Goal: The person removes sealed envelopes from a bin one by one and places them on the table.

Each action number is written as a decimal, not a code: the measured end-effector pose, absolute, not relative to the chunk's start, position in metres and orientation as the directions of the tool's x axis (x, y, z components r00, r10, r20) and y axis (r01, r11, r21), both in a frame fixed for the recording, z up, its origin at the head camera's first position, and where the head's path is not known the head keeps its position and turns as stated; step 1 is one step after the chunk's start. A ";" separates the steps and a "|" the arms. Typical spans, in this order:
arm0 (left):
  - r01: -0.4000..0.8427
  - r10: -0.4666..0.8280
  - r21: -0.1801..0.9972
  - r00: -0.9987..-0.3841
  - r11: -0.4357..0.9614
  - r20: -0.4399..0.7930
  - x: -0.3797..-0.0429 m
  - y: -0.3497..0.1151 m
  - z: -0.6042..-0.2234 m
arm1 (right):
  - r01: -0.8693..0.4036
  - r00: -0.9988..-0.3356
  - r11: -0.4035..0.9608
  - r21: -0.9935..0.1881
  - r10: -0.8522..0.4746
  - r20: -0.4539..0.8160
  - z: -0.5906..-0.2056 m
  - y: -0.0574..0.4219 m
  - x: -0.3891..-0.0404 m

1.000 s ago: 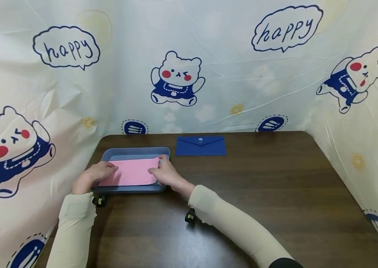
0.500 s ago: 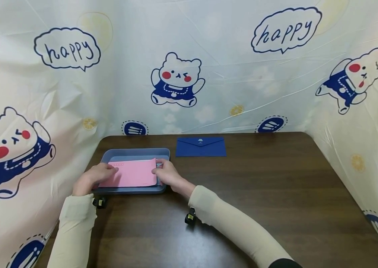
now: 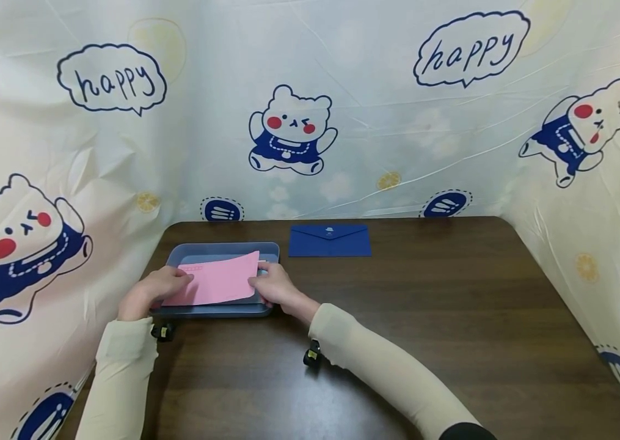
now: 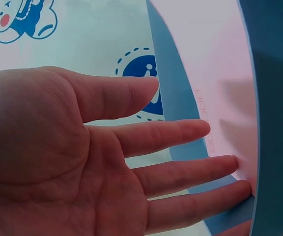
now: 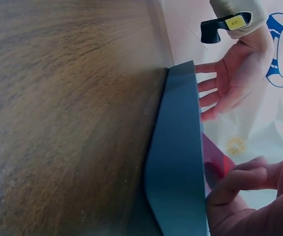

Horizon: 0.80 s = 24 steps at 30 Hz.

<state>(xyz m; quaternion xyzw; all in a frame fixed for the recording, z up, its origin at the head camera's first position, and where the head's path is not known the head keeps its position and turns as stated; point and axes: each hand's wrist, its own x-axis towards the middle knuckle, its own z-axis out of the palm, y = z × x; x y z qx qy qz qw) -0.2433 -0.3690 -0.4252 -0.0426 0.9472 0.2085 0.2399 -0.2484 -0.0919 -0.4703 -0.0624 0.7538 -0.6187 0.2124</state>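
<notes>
A pink envelope (image 3: pixel 213 282) with a row of small printed boxes lies in a blue tray (image 3: pixel 227 248), its far right corner tilted up. My right hand (image 3: pixel 278 286) pinches the envelope's right end, thumb on top. In the right wrist view, the right thumb and finger (image 5: pixel 242 184) close together behind the tray wall, beside the pink paper. My left hand (image 3: pixel 162 284) rests at the tray's left end; in the left wrist view its fingers (image 4: pixel 181 172) reach out straight, tips at the envelope's printed end. The right hand's other fingers are partly hidden.
A dark blue envelope (image 3: pixel 328 241) lies flat at the table's far edge, right of the tray. The brown wooden table (image 3: pixel 397 318) extends to the right and front. A printed curtain (image 3: pixel 375 122) stands behind and at both sides.
The pink envelope's right end lay flatter half a second ago; its far corner is now raised. My right hand has shifted slightly on that end. My left hand has stayed in place.
</notes>
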 end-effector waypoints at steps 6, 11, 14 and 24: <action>-0.173 0.021 0.373 -0.886 0.912 -0.463 -0.243 -0.370 -0.427 | 0.199 -0.900 0.275 -0.941 -0.328 -0.286 -0.475 -0.093 -0.250; -0.138 0.039 0.364 -0.898 0.921 -0.438 -0.244 -0.369 -0.426 | 0.184 -0.901 0.314 -0.931 -0.325 -0.287 -0.479 -0.091 -0.250; -0.134 0.038 0.360 -0.901 0.923 -0.432 -0.245 -0.369 -0.426 | 0.182 -0.902 0.315 -0.932 -0.324 -0.286 -0.481 -0.091 -0.251; -0.145 0.027 0.363 -0.902 0.920 -0.431 -0.246 -0.372 -0.426 | 0.206 -0.906 0.272 -0.940 -0.309 -0.288 -0.481 -0.090 -0.252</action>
